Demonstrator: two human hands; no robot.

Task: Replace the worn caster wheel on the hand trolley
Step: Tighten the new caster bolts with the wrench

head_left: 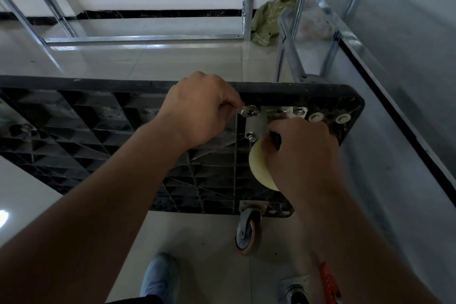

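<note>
1. The trolley (98, 131) stands tipped on its edge on the tiled floor (185, 61), its black ribbed underside facing the camera and filling the middle of the view from 9 o'clock to 3 o'clock.
2. The left hand (199, 108) grips a small spanner (246, 111), fingers curled round its handle; the spanner's head sits on a bolt (254, 112) at the left corner of a metal mounting plate (278, 112).
3. The right hand (301, 153) clasps a pale yellow wheel (257, 168), fingers wrapped over its top just below the plate, at about 3 o'clock from the picture's centre.
4. More bolts and washers (317, 117) sit on the trolley to the right of the plate, near the rounded corner.
5. A second caster (248, 232) with a grey hub and brownish tyre hangs from the trolley's lower edge at 5 o'clock.
6. A blue shoe (160, 276) shows at 6 o'clock; an orange-red object (329, 281), partly hidden by the right forearm, lies at 5 o'clock beside another loose caster (294, 289).
7. A metal shelf frame (148, 37) stands at 12 o'clock, with a green bag (269, 20) at 1 o'clock.
</note>
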